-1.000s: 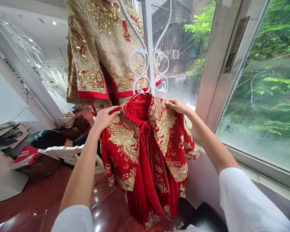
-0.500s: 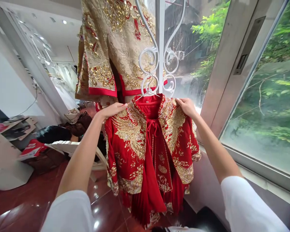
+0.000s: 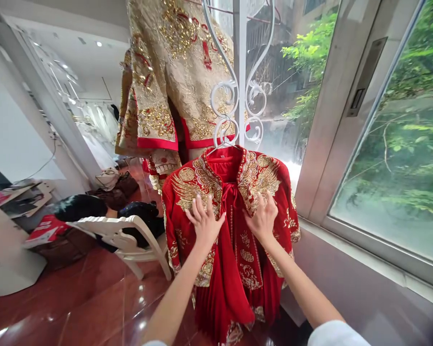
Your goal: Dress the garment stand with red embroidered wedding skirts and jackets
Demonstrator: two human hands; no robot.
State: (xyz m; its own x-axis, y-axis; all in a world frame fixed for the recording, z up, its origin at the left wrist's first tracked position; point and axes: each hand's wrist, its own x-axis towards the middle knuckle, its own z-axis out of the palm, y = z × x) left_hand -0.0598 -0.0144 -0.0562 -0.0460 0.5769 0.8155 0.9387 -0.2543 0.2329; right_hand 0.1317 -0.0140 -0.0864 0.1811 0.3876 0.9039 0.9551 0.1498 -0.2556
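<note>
A red jacket point(image 3: 284, 202) with gold embroidery hangs by a wire hanger point(image 3: 224, 144) on a white scrolled metal stand point(image 3: 242, 72). Under it shows a red pleated skirt point(image 3: 225, 298), and a red tie is knotted at the neck. My left hand point(image 3: 205, 225) is open against the jacket's left front panel, fingers spread over the gold embroidery. On the opposite front panel rests my right hand point(image 3: 262, 217), its fingers apart and slightly bent, thumb near the front opening. I see no cloth gripped in either hand.
Behind hangs a larger cream-and-gold garment point(image 3: 191, 96) with red trim. To the left, a person with dark hair point(image 3: 81, 207) is beside a white chair point(image 3: 130, 226). Bags point(image 3: 120, 187) lie farther back. A window point(image 3: 393, 168) and its sill are on the right.
Both hands have left the jacket's shoulders, moving down and inward onto its chest panels. Their fingers have spread. The view has shifted slightly, showing more of the chair.
</note>
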